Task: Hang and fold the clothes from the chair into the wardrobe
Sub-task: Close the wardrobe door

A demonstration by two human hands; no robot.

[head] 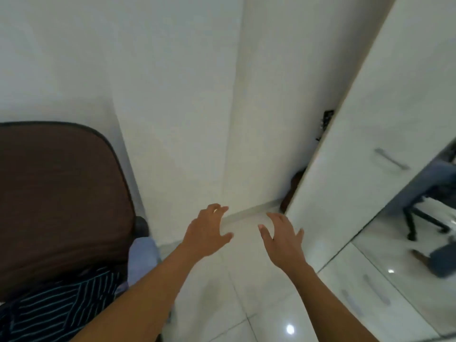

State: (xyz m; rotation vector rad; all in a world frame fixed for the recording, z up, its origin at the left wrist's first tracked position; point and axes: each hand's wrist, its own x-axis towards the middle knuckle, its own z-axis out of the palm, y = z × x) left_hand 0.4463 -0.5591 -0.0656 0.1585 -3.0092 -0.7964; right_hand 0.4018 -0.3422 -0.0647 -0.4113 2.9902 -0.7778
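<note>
My left hand and right hand are by the wardrobe, spread wide, holding nothing; clothes lie left of it.

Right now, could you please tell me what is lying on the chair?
A dark striped garment and a light blue garment lie on the brown chair. The frame edge and the left forearm cover parts of them, so I cannot tell whether more lies beneath.
</note>
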